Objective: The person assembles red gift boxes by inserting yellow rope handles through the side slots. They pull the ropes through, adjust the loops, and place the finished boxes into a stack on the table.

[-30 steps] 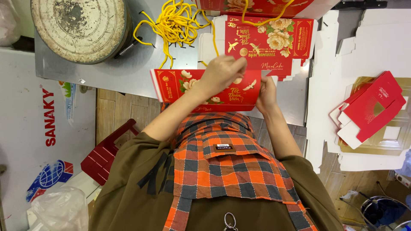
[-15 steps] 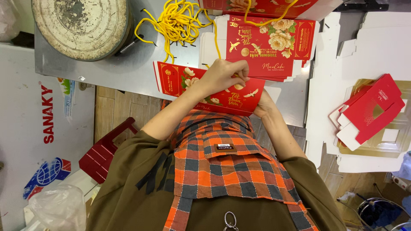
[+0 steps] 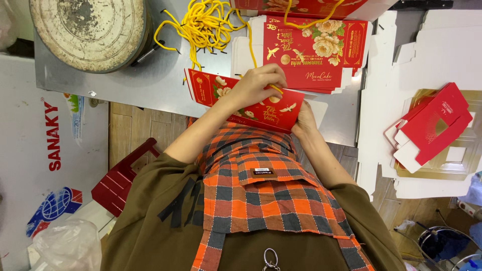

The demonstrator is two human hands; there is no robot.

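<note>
I see the red printed card sleeve [image 3: 251,103], flat glossy stock with gold flowers and birds, held tilted over the near edge of the grey metal table [image 3: 150,85], its lower long edge overhanging toward the orange plaid apron [image 3: 261,185]. My left hand [image 3: 258,83] lies across the sleeve's upper edge, fingers curled and pinching a yellow cord [image 3: 273,89] against the card. My right hand [image 3: 304,118] grips the sleeve's right end from below; fingers are hidden behind the card, so I cannot tell their spread. Just beyond, a stack of flat red sleeves [image 3: 314,52] sits close to the left hand. A loose tangle of yellow cords [image 3: 203,25] lies to the left of that stack. Further left, a round worn metal lid [image 3: 88,30] takes the table corner. To the right, white die-cut card blanks [image 3: 427,55] and a folded red box [image 3: 434,128] sit well apart. Bare table shows between lid and sleeve.
</note>
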